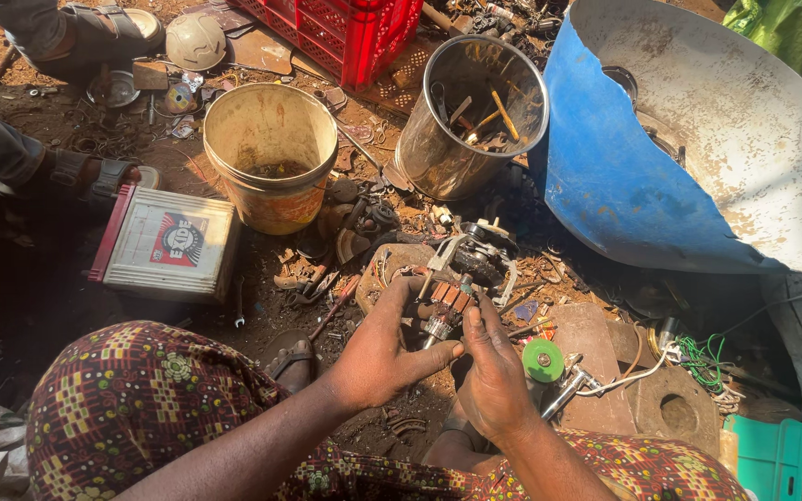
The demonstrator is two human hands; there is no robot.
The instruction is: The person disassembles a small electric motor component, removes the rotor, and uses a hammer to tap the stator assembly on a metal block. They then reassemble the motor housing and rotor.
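**Operator:** Copper and rusty steel is what I have in the middle of the head view: a small motor armature (442, 311) with copper windings, held low above the dirt between my knees. My left hand (384, 348) wraps it from the left, fingers closed over the top and thumb pressed underneath. My right hand (492, 371) closes on its lower end from the right, fingertips pinching. Both hands are together, touching around that one part.

**Observer:** What lies just beyond it?

**Operator:** A dark motor housing (477, 255) with light metal brackets sits on the ground just past my fingers. Further back stand a dirty yellow bucket (271, 153) on the left and a dented steel pot (468, 116) full of tools on the right, near each other but apart.

**Observer:** And to the sides?

**Operator:** Left of the bucket, a boxy white battery with a red edge (167, 243). Right of my right hand, a green disc (543, 361) lies on a flat block, with a metal fitting and white wire just beside it. A big cut blue drum (624, 186) fills the upper right, and a red crate (345, 32) stands at the top. Someone else's sandalled feet (95, 172) show at the upper left, well apart from my hands.
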